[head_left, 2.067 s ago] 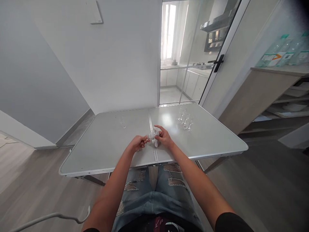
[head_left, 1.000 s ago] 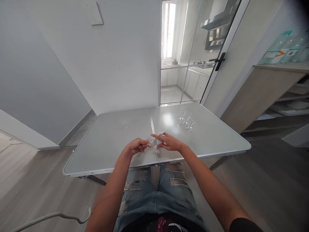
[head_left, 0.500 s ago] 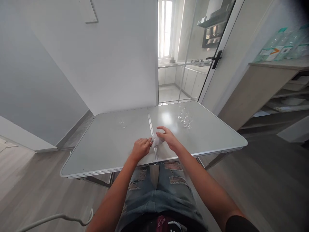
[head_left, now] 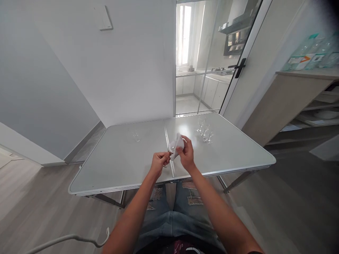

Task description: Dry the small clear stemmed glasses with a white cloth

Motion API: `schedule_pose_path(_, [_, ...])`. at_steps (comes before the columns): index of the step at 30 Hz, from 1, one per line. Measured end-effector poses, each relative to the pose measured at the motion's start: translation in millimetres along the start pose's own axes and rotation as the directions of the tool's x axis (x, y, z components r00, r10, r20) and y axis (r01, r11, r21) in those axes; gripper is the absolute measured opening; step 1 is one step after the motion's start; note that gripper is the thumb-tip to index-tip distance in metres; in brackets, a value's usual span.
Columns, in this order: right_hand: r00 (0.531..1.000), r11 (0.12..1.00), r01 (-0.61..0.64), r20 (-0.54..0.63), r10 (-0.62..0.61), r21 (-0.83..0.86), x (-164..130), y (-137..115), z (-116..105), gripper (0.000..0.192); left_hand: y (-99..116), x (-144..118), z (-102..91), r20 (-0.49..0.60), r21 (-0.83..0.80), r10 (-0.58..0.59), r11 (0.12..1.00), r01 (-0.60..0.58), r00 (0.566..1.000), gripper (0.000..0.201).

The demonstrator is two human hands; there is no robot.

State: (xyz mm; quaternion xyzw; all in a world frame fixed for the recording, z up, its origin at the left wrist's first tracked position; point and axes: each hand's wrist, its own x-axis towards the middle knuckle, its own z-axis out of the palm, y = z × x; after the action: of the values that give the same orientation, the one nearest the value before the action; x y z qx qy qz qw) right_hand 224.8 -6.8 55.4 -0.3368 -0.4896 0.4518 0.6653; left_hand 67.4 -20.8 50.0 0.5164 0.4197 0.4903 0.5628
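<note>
My left hand [head_left: 159,162] pinches the stem of a small clear stemmed glass [head_left: 171,147] above the near middle of a grey folding table [head_left: 119,165]. My right hand [head_left: 186,154] presses a white cloth [head_left: 178,142] against the glass bowl. Both hands are raised a little off the tabletop. A cluster of several similar small glasses [head_left: 204,130] stands on the right half of the table, beyond my right hand. One lone glass [head_left: 136,136] stands on the left half.
A white wall stands behind the table, with a glass door [head_left: 212,56] to a kitchen at the right. A wooden shelf unit [head_left: 299,102] with water bottles [head_left: 309,53] on top is at far right. A white cable [head_left: 66,240] hangs by my left arm.
Both hands have lifted and turned the glass; the cloth now sits higher, over the bowl, with my right hand rotated more upright. The table glasses have not moved.
</note>
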Motion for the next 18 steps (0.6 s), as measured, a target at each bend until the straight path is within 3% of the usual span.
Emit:
schedule_pose_path(2, [0.990, 0.996, 0.071, -0.128, -0.063, 0.061, -5, 2, 19, 0.072, -7, -2, 8.4, -0.036, -0.049, 0.009, 0.999, -0.011, 0.999, 0.061])
schedule_pose_path(4, [0.985, 0.991, 0.073, -0.162, -0.054, 0.113, -7, 4, 33, 0.066, -11, -4, 12.8, -0.080, -0.039, 0.036, 0.998, -0.040, 0.996, 0.064])
schedule_pose_path(9, [0.993, 0.971, -0.109, -0.018, 0.115, 0.212, -5, 8, 39, 0.055, -8, -7, 5.8, -0.142, 0.066, 0.044, 0.997, -0.035, 0.989, 0.066])
schedule_pose_path(13, [0.988, 0.976, -0.151, 0.040, 0.146, 0.155, -3, 11, 37, 0.054, -3, -7, -1.1, -0.132, 0.080, 0.042, 0.996, -0.031, 0.990, 0.063])
schedule_pose_path(18, [0.956, 0.993, -0.098, -0.271, 0.112, 0.062, 2, 20, 37, 0.060, -2, -10, -1.9, -0.128, 0.050, 0.065, 0.997, -0.059, 0.990, 0.059])
